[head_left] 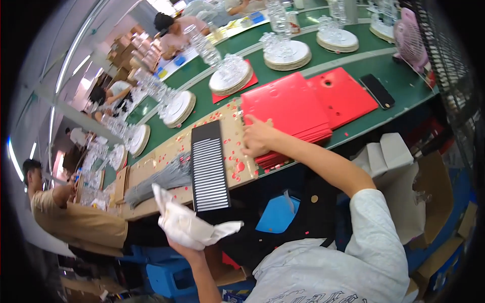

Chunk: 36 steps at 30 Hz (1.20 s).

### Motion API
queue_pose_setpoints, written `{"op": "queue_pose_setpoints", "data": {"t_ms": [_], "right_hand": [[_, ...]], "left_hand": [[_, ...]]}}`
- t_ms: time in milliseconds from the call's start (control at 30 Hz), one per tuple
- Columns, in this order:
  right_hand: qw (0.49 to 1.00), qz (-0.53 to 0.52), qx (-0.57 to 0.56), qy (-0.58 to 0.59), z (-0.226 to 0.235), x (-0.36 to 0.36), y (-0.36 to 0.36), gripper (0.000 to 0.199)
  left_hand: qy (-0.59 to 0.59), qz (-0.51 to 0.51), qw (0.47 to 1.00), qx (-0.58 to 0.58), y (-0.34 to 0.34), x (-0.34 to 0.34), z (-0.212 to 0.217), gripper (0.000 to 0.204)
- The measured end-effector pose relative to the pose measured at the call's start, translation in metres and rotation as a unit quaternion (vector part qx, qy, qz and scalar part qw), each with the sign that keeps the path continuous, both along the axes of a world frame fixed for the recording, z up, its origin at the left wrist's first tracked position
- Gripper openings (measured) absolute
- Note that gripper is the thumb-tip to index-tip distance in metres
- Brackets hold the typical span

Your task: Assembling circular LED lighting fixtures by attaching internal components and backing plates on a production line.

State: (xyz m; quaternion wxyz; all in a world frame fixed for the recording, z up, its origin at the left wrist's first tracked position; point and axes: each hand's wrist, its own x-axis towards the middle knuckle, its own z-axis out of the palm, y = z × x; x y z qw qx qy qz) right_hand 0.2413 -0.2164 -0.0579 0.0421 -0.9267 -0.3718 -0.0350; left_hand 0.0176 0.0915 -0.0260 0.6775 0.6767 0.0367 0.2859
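A crumpled white cloth [192, 224] is in my left hand [188, 251], held up at the table's near edge; it covers most of the fingers. My right hand [260, 137] rests at the left edge of a stack of red sheets [288, 103], its fingers apart and one lying on the top sheet. Left of the stack, a black rack with rows of light strips [209, 171] lies on a tan board [235, 134]. Next to the rack is a bundle of thin grey strands [161, 182]. Small red scraps dot the board.
More red sheets [343, 98], a black phone [378, 91] and a pink fan [410, 40] are to the right. Round white stacks with clear plastic pieces [288, 54] line the green table [313, 65]. A co-worker [76, 217] stands at left. Cartons [429, 187] stand at right.
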Motion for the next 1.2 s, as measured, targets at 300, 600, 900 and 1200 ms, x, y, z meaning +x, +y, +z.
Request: {"op": "queue_pose_setpoints", "data": {"t_ms": [300, 600, 900, 1200], "right_hand": [[0.994, -0.007, 0.065, 0.082, 0.011, -0.02, -0.05, 0.035], [0.894, -0.115, 0.432, 0.001, 0.019, -0.015, -0.054, 0.023], [0.96, -0.154, 0.214, 0.093, 0.034, -0.01, -0.043, 0.029], [0.907, -0.291, 0.219, 0.211, 0.096, -0.022, 0.045, 0.04]], "left_hand": [[0.101, -0.193, 0.975, 0.035, -0.065, 0.148, 0.021, 0.045], [0.122, -0.31, 0.79, 0.515, -0.112, 0.245, -0.019, 0.038], [0.203, 0.072, 0.922, 0.322, -0.041, 0.172, -0.005, 0.045], [0.588, 0.0, 0.809, 0.011, -0.025, 0.098, 0.011, 0.047]]}}
